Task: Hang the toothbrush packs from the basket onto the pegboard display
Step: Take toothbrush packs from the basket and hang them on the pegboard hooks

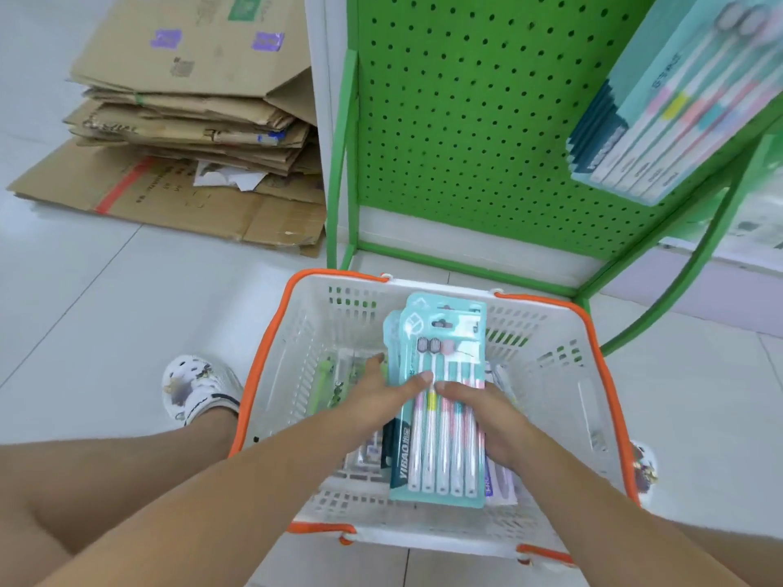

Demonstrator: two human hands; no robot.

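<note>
Flattened cardboard boxes lie stacked on the floor at far left. The left hand and right hand both grip a small stack of teal toothbrush packs, thumbs on the front, fingers curled behind, held inside the white, orange-rimmed basket. Behind stands the green pegboard display, with more toothbrush packs hanging at upper right.

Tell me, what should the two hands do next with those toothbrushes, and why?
Probably lift. Both the left hand and right hand already grip the stack of teal card toothbrush packs inside the white plastic basket with orange rim. The green metal pegboard stands just behind, with bare holes.
</note>
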